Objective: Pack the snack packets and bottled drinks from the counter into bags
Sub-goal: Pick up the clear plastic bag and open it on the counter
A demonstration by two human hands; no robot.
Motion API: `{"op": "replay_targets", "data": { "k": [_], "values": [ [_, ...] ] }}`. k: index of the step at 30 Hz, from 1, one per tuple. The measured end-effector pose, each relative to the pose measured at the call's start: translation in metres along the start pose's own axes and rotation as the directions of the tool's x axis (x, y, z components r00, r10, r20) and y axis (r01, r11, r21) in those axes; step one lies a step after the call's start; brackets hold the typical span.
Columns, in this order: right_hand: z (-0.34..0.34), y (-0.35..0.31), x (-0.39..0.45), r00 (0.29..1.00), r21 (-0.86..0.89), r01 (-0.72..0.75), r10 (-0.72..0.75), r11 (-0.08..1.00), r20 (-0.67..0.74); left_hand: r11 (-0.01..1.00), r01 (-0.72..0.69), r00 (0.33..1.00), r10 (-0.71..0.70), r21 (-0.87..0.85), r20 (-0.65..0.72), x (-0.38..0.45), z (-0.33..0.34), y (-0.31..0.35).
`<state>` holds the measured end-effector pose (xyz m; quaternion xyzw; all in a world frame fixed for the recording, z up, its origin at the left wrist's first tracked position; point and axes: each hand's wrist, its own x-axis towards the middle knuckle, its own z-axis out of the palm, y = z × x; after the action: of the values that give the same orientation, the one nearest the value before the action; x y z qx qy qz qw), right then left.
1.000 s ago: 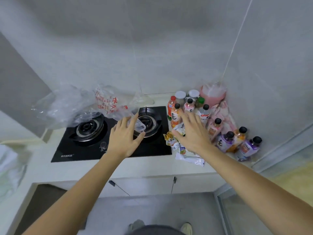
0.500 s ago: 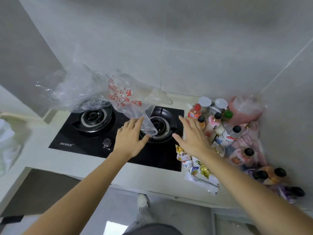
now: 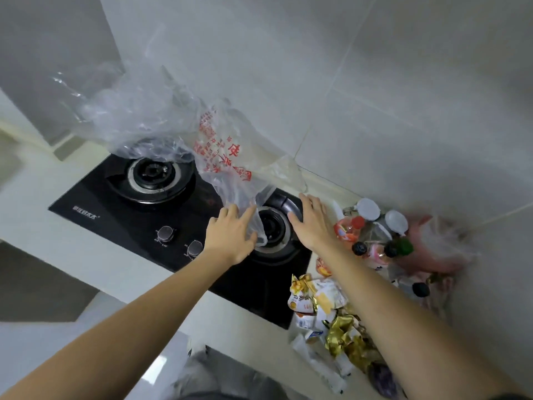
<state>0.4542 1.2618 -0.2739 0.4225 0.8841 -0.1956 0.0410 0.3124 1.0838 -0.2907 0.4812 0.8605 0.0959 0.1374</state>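
**Hands over the hob, bag to the left, snacks to the right**

Counter edge [image 3: 95, 264] runs diagonally from the left border down toward the lower centre, with open floor below it in the lower left of the frame. A black gas hob [image 3: 138, 215] sits on the counter, its near edge parallel to the counter's. Over the left burner [image 3: 150, 176] billows a clear plastic bag [image 3: 138, 122], reaching into the upper left; its red-printed part [image 3: 219, 157] hangs down toward the frame's middle. The bag's lower tip lies over the right burner [image 3: 271, 226], where the left hand [image 3: 230, 238] touches it, fingers spread and nearly straight, thumb beneath the film; whether the thumb pinches the film I cannot tell. Two knobs [image 3: 178, 241] sit just left of that wrist.

The right hand [image 3: 313, 223] hovers over the right burner's far rim, fingers straight and slightly apart, holding nothing. Bare hob surface lies between the two forearms.

Right of the hob, bottled drinks [image 3: 372, 235] crowd the corner against the wall, beside a pink bag [image 3: 438, 249]. Snack packets [image 3: 323, 304] lie heaped along the hob's right edge, spilling toward the counter's front edge in the lower right, partly under the right forearm.
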Motion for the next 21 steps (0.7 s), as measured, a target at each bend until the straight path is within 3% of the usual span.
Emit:
{"op": "replay_targets", "data": {
  "k": [6,11,16,21],
  "values": [
    [0.004,0.012,0.062,0.997,-0.027,0.013,-0.011,1.0,0.082,0.999,0.049,0.999,-0.049,-0.02,0.005,0.019,0.022,0.023],
    [0.013,0.026,0.118,0.989,-0.029,0.025,-0.021,0.999,0.149,0.983,0.183,0.983,-0.183,0.014,0.015,0.034,0.038,0.027],
    [0.023,0.032,0.157,0.982,-0.023,-0.032,0.036,0.999,0.184,0.976,0.218,0.976,-0.218,0.022,-0.022,0.034,0.044,0.024],
    [0.025,0.036,0.166,0.983,0.146,-0.053,0.025,0.988,0.184,0.983,0.184,0.974,-0.185,-0.025,-0.128,0.022,0.046,0.012]
  ]
}}
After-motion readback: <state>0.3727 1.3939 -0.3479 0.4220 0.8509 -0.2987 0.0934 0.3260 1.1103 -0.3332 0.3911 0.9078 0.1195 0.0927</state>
